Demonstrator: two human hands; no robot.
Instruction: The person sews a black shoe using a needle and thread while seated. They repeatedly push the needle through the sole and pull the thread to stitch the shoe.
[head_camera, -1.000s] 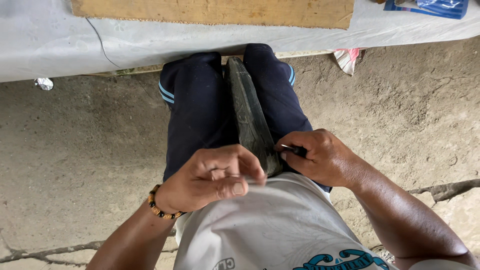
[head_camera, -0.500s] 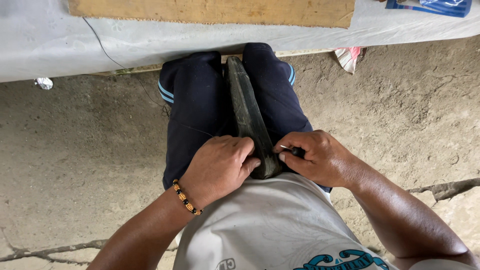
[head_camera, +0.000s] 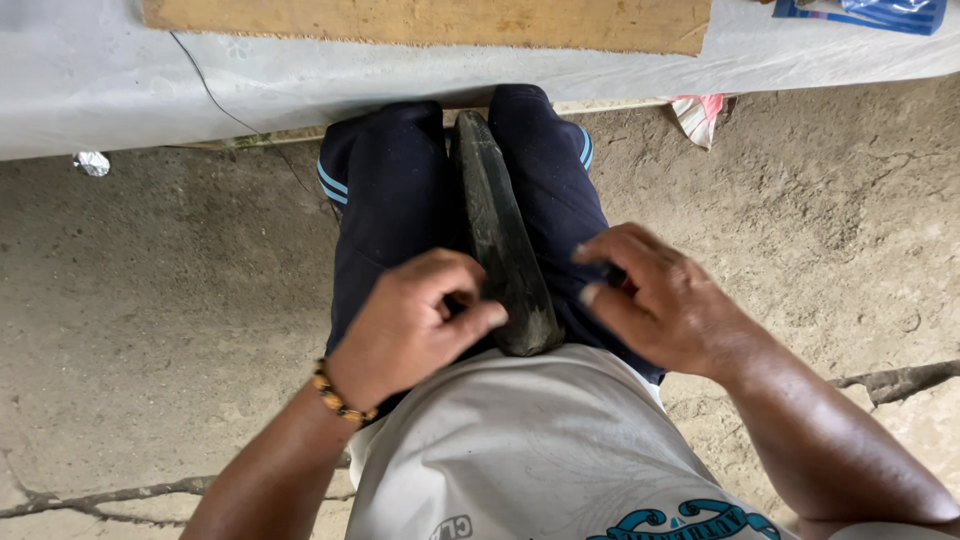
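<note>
A: What does the head view show at centre?

B: A dark, tapered wooden wedge (head_camera: 500, 240) lying lengthwise between the thighs of dark shorts (head_camera: 385, 210), its broad end against the grey shirt (head_camera: 520, 450). The left hand (head_camera: 410, 325), with a beaded bracelet (head_camera: 338, 395) at the wrist, is curled, thumb and fingertips pinched at the wedge's near left edge. The right hand (head_camera: 655, 300) rests on the right thigh just beside the wedge, fingers bent and partly spread; whether it grips anything cannot be told.

A: Packages or signs?

B: A blue flat package (head_camera: 865, 12) lies at the top right on the pale table cover (head_camera: 150, 90), cut off by the frame. A wooden board (head_camera: 430, 20) runs along the top edge. A pink-and-white wrapper (head_camera: 700, 115) hangs below the table edge; a crumpled foil scrap (head_camera: 92, 163) lies on the concrete floor (head_camera: 150, 320).

A: What is obscured?

B: The wedge's far tip under the table, and the teal shirt print (head_camera: 690, 522), cut off.
</note>
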